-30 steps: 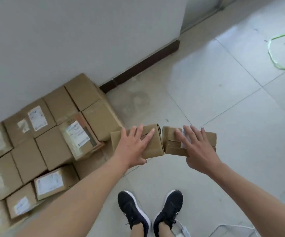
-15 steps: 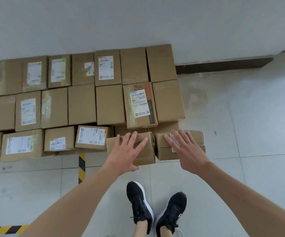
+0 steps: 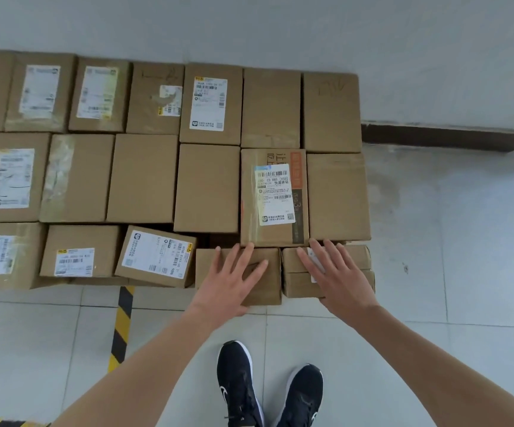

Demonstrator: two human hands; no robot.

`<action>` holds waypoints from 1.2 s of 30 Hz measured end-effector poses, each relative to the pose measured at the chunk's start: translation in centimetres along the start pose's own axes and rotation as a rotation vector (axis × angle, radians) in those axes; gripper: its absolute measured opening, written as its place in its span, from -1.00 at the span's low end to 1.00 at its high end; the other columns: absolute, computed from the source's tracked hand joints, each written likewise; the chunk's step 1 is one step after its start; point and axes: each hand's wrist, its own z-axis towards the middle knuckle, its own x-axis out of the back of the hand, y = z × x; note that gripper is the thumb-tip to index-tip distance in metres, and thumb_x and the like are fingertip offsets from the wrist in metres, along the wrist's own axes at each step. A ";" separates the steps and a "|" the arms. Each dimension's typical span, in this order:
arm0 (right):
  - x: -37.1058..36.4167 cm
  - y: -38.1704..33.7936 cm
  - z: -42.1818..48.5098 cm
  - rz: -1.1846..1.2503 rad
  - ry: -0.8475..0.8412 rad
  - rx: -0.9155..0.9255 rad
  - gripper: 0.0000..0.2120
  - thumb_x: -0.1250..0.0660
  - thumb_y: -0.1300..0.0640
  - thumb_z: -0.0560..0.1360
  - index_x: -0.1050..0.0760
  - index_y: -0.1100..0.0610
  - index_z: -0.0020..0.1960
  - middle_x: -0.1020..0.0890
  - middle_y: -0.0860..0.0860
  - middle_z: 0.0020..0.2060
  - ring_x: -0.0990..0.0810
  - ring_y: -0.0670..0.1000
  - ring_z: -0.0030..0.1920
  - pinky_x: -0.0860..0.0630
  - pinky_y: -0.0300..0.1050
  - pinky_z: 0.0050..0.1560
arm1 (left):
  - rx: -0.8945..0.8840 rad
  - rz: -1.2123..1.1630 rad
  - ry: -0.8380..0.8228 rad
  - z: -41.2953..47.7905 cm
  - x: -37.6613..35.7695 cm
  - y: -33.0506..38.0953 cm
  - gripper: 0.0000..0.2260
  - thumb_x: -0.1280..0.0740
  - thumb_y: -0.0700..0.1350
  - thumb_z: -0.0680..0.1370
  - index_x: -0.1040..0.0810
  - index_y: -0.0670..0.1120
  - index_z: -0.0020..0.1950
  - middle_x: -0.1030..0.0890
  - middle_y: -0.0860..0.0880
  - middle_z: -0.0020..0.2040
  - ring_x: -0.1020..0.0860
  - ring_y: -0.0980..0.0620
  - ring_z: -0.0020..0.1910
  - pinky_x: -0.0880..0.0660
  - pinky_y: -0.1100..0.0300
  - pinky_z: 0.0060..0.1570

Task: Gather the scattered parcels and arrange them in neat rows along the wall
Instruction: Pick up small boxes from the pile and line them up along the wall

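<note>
Logged bare arms reaching forward and down over stacked cardboard parcels on a tiled floor (image 3: 465,272).

Found left hand (image 3: 231,282) spread wide, fingers straight and flat on top of a plain brown parcel (image 3: 272,289), thumb low at the near edge. Found right hand (image 3: 340,278) equally wide, fingers straight on top of a second parcel (image 3: 294,283) carrying a small white label, mostly hidden under the fingers.

Noted both parcels side by side with only a thin gap between, at the right end of the front row. Directly behind them: an orange-striped parcel (image 3: 274,195) with a barcode label, and a plain parcel (image 3: 337,195) to its right. Cannot tell whether set on the floor or held just above it.

Recorded two further rows behind, packed edge to edge, the back row (image 3: 271,109) tight against the white wall (image 3: 280,26). Noted a tilted parcel (image 3: 157,257) in the front row, just left of the left hand's parcel, label up and skewed out of line.

Also seen: dark skirting board (image 3: 449,137) right of the stack, yellow-and-black hazard tape (image 3: 121,328) on the floor, and black shoes (image 3: 238,383) at the bottom edge.
</note>
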 end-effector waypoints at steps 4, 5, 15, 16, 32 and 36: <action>0.3 0.1 0.0 -0.026 -0.039 -0.044 0.24 -0.60 -0.25 0.19 0.10 0.11 0.57 -0.24 0.27 0.50 -0.30 0.32 0.45 -0.25 0.24 0.45 | 0.034 -0.016 -0.025 -0.6 0.2 0.1 0.06 -0.27 0.39 0.45 0.49 0.02 0.50 0.53 -0.23 0.46 0.47 -0.26 0.47 0.27 -0.43 0.38; 0.6 -0.1 0.0 -0.019 -0.043 -0.049 0.27 -0.60 -0.30 0.15 0.07 0.10 0.57 -0.23 0.30 0.51 -0.28 0.34 0.45 -0.25 0.29 0.43 | 0.035 -0.025 -0.022 -0.9 0.6 -0.2 0.06 -0.24 0.43 0.43 0.47 0.01 0.51 0.50 -0.24 0.48 0.47 -0.25 0.47 0.28 -0.43 0.38; 4.0 -5.8 2.3 -0.019 0.008 0.232 0.12 -0.37 -0.40 0.35 0.22 0.00 0.60 0.15 0.25 0.57 0.16 0.36 0.54 0.07 0.45 0.45 | 0.301 -0.074 -0.071 -7.8 1.5 -10.6 -0.11 -0.41 0.31 0.40 -0.15 -0.02 0.59 -0.16 -0.27 0.56 -0.13 -0.34 0.52 -0.24 -0.45 0.30; 4.2 -6.7 3.0 -0.034 0.005 0.270 0.08 -0.35 -0.38 0.39 0.24 -0.01 0.60 0.18 0.24 0.56 0.22 0.36 0.53 0.13 0.46 0.45 | 0.337 -0.092 -0.106 -8.0 0.9 -11.1 -0.06 -0.40 0.33 0.40 -0.01 0.02 0.61 -0.06 -0.26 0.58 -0.03 -0.35 0.54 -0.19 -0.43 0.32; 2.6 -10.2 6.6 -0.149 0.000 0.308 -0.15 0.02 -0.37 0.56 0.43 0.06 0.52 0.37 0.23 0.50 0.46 0.35 0.46 0.48 0.43 0.34 | 0.507 -0.187 -0.154 -7.9 -2.4 -8.4 -0.23 -0.01 0.30 0.60 0.50 0.07 0.49 0.32 -0.26 0.55 0.29 -0.35 0.51 -0.12 -0.34 0.42; 2.6 -10.3 6.6 -0.132 0.003 0.288 -0.15 0.03 -0.38 0.56 0.47 0.05 0.51 0.41 0.21 0.48 0.50 0.34 0.44 0.52 0.43 0.31 | 0.502 -0.196 -0.136 -8.0 -2.0 -8.1 -0.19 -0.07 0.27 0.61 0.55 0.06 0.45 0.34 -0.26 0.55 0.31 -0.33 0.52 -0.06 -0.37 0.42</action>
